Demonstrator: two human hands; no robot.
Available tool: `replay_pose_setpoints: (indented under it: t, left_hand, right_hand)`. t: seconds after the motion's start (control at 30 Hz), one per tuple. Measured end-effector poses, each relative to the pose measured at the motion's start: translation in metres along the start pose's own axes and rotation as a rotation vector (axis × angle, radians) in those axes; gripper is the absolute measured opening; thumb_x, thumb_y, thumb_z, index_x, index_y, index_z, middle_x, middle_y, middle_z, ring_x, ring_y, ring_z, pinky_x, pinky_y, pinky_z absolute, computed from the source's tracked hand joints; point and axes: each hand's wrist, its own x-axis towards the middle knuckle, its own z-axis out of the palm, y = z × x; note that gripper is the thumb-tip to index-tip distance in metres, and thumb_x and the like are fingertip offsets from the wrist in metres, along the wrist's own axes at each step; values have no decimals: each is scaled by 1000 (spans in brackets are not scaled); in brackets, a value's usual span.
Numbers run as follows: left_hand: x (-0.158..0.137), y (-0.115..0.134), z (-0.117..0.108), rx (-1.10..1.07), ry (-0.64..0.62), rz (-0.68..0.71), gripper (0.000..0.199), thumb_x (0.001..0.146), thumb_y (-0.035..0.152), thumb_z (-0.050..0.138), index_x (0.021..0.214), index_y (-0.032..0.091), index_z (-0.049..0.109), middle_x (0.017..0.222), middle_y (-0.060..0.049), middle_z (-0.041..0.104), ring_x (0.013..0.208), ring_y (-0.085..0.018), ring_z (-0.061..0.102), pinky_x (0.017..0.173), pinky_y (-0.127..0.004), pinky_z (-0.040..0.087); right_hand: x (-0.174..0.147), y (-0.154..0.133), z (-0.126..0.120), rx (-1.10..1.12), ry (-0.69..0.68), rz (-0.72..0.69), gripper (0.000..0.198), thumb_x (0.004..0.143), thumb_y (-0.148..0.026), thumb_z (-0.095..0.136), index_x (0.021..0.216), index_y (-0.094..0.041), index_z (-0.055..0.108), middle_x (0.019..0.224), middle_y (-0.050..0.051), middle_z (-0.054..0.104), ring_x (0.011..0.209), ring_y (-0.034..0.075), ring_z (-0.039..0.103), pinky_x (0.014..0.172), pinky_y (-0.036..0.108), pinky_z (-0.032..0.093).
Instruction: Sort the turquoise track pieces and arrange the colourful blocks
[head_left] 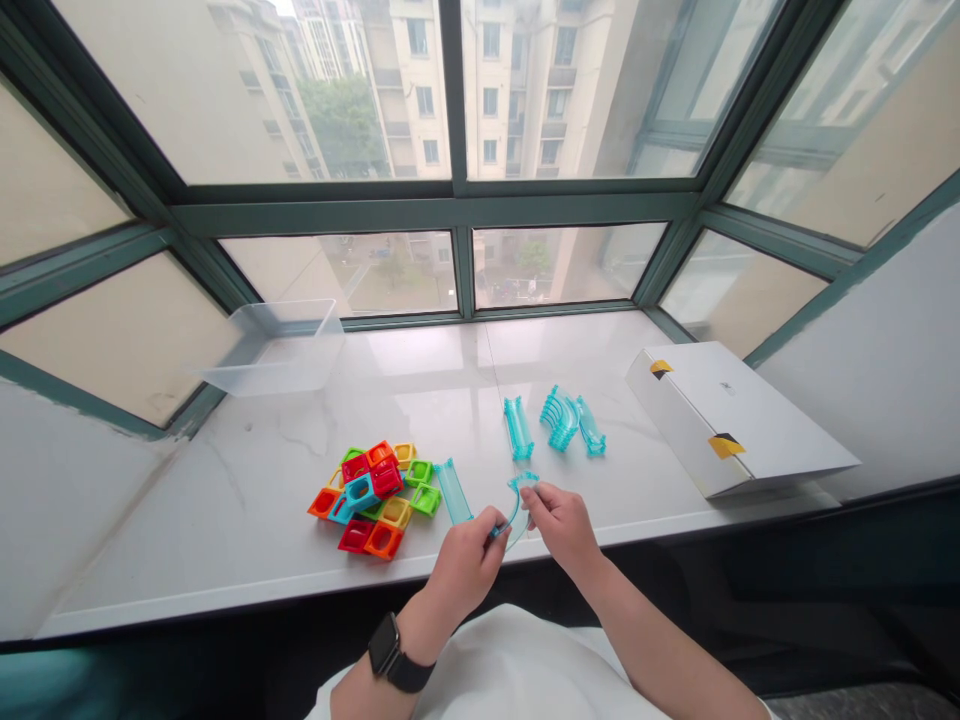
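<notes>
A curved, see-through blue track piece (516, 512) is between my two hands, close to the sill's front edge. My left hand (471, 552) pinches its lower left end, while the fingers of my right hand (561, 520) are closed on its upper right end. Beside my left hand lies a straight blue track piece (453, 490), its near end close to my fingers. Farther back are another straight track piece (518, 428), a bunch of curved track pieces (560, 417) and a sloped track piece (591, 428). My fingers partly cover the held piece.
Left of my hands is a heap of red, orange, yellow, green and blue hollow blocks (384, 513). A clear plastic bin (274, 378) stands at the back left. At the right lies a white box (750, 420) with yellow-and-black tabs. Windows surround the white sill (262, 540).
</notes>
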Motion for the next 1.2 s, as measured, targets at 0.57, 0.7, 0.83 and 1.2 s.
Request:
replay_pose_setpoints:
  t: [0.57,0.7,0.83,1.2]
  left_hand:
    - [6,5,4,295,-57,-12,16,103,27,44,93,27,57,78,-3,71,74,-23,69,61,-31,34]
    - [6,3,5,266,-64,-32,16,104,28,45,93,27,58,78,-3,71,74,-23,69,62,-30,34]
    - [7,0,7,169,-54,-69,17,103,31,46,93,27,58,73,-1,69,70,-21,67,62,-29,35]
    - [13,-8,8,-226,-8,-165,25,105,48,46,94,26,50,75,1,75,65,-18,66,66,-28,44]
  right_hand:
    - [8,16,-10,-65,20,13,67,109,-59,32,72,-23,74,61,3,70,64,20,68,67,29,48]
    - [10,11,-11,-139,0,2,46,104,-53,48,75,-24,69,62,0,70,60,19,65,63,28,44]
    - [9,10,-10,-138,-5,-18,37,103,-43,49,77,-24,69,63,-1,70,59,18,63,62,28,44]
    - [-6,13,-4,121,-309,30,25,99,-42,59,107,-22,72,74,-1,73,75,18,71,72,28,53]
